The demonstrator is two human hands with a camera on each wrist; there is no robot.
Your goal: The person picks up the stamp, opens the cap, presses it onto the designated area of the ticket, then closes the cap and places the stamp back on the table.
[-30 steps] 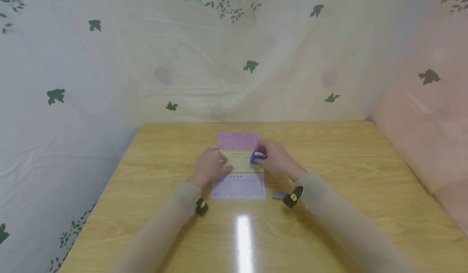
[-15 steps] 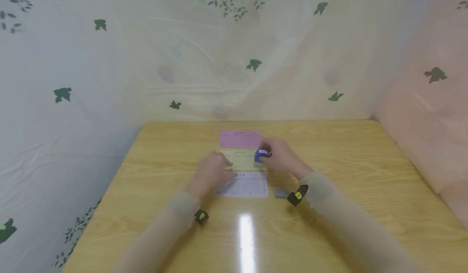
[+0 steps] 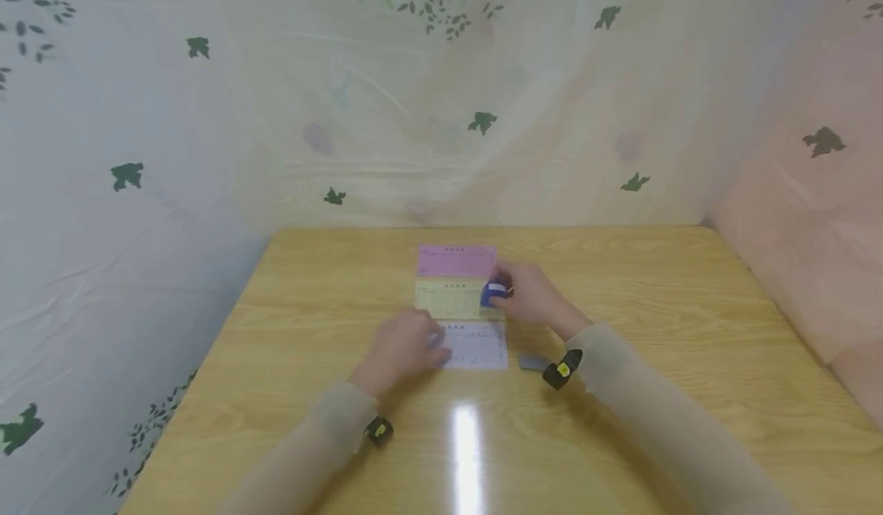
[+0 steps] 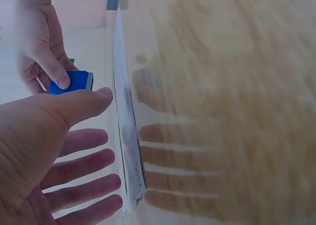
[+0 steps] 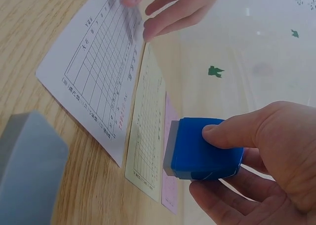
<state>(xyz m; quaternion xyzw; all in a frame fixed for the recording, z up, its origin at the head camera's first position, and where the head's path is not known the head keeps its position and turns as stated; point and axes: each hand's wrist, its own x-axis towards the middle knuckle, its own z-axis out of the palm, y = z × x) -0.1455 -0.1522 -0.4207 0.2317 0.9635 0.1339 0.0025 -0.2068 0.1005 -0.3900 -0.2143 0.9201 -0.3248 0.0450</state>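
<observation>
My right hand [image 3: 530,294] pinches a blue stamp [image 5: 202,148] between thumb and fingers, over the right end of the yellow form [image 3: 444,299]. In the right wrist view the stamp's grey base faces the papers and stands apart from them. My left hand [image 3: 403,350] is over the left part of the white form [image 3: 476,345]. Its fingers [image 4: 89,163] are spread, nearly straight, and hold nothing. Whether they touch the paper I cannot tell. Behind the yellow form lies a pink form [image 3: 457,260].
A grey cap-like block [image 5: 34,170] sits on the wooden table [image 3: 655,293] right of the white form, partly behind my right wrist in the head view. A printed cloth [image 3: 441,116] hangs behind the table.
My left hand has moved from the yellow form toward me, to the white form. My right hand still holds the stamp over the yellow form's right end. The head view has shifted slightly.
</observation>
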